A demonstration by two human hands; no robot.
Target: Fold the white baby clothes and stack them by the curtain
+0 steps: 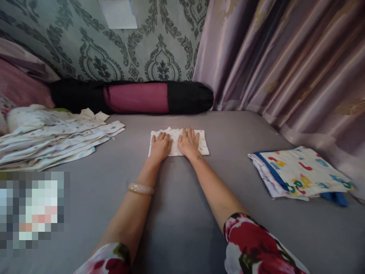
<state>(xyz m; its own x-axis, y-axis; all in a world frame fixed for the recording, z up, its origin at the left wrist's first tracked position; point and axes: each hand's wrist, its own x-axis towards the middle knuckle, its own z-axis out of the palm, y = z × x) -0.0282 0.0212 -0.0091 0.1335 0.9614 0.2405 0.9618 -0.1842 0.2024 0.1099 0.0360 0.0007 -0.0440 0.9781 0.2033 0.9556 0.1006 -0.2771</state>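
A small folded white cloth [175,142] with a faint print lies flat on the grey sheet [182,213], its long side running left to right. On the left part of the cloth rests my left hand [161,144], palm down with the fingers stretched forward. My right hand [189,142] presses flat on the cloth's right part, fingers spread. A strip of cloth shows between the two hands, and the rest beneath them is hidden.
Layered pale printed clothes [54,137] lie at the left. To the right sits a folded stack of colourful fabric [305,171]. A black and maroon bolster-shaped bag [137,98] lines the wall, beside purple curtains [279,57]. A pixelated patch covers the lower left.
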